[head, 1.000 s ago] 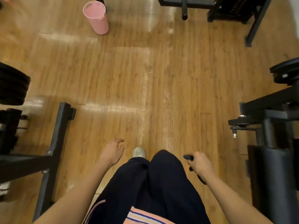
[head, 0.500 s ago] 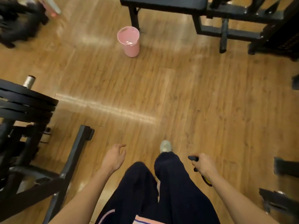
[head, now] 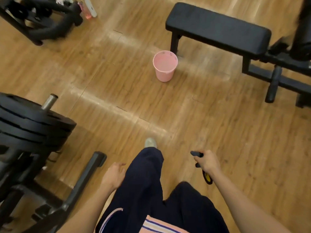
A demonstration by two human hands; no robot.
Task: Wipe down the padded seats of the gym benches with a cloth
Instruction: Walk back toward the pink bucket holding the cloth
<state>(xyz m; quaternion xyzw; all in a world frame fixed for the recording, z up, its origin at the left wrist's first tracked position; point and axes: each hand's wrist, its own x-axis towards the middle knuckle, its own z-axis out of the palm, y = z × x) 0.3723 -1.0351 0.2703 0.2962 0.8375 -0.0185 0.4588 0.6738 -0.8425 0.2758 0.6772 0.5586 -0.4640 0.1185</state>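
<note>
A gym floor of glossy wood-grain planks (head: 168,115) is seen from above, streaked with pale reflections. At the upper right stands a flat gym bench (head: 217,27), its long rectangular seat padded in smooth matte black vinyl with rounded corners, carried on a black square-tube steel frame (head: 276,81). A round pink plastic bucket (head: 165,68), tapered toward its base, stands on the floor just beside the bench's near leg. At the left, a stack of black disc weight plates (head: 30,123) is threaded on a short silver metal post (head: 49,101), with a black steel rack foot (head: 84,179) below it. Blurred black equipment and a pink-tinted bottle (head: 86,11) are seen at the upper left.

At the bottom, legs in loose dark navy trousers (head: 144,190) and one pale shoe (head: 150,142) are visible. The left hand (head: 113,175) hangs beside the thigh, fingers loosely curled and holding nothing. The right hand (head: 207,163) is curled round a dark object with a yellow-and-black end (head: 207,178); what it is cannot be told, and no cloth can be made out. The bench seat lies well apart from both hands, ahead and to the right, nearer the right hand.
</note>
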